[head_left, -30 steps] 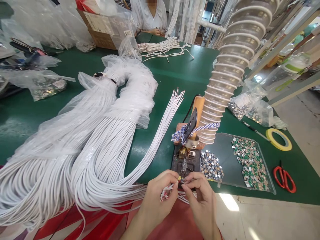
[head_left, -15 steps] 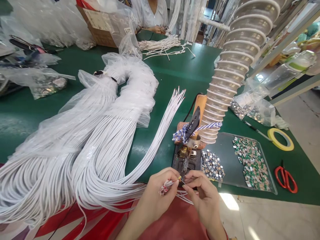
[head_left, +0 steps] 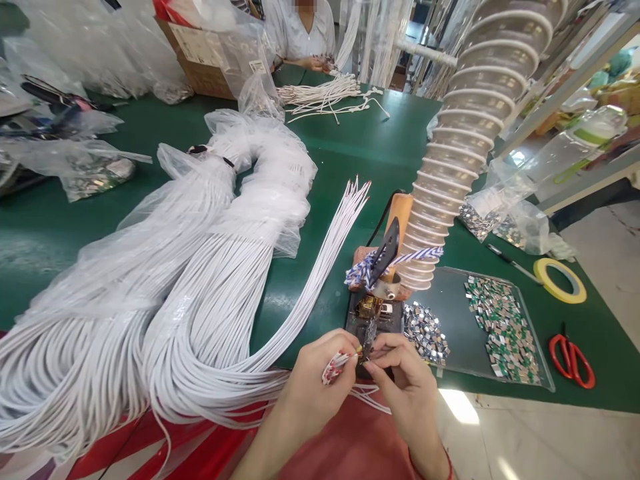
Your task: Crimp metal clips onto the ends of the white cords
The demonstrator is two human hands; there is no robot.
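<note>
My left hand (head_left: 320, 373) is closed around a small bunch of white cable ends (head_left: 335, 367) with red and white tips. Close to its right, my right hand (head_left: 407, 383) pinches at a thin wire end, its fingertips nearly touching the left ones. Both hands are at the front of a dark soldering stand (head_left: 373, 323), which carries a tilted black piece and blue-white cord. More white cables (head_left: 225, 333) run in a thick bundle on the left. What lies between the right fingertips is too small to make out.
Metal connectors (head_left: 425, 331) and a tray (head_left: 460, 360) with small green boards (head_left: 505, 327) lie right. Beyond are yellow tape (head_left: 560, 280), red scissors (head_left: 571, 360) and a clear hose (head_left: 460, 133). Another person (head_left: 300, 33) sits across the table.
Both hands have moved up slightly toward the soldering stand, and the right fingertips are nearer to its front. The left hand still holds the cable ends.
</note>
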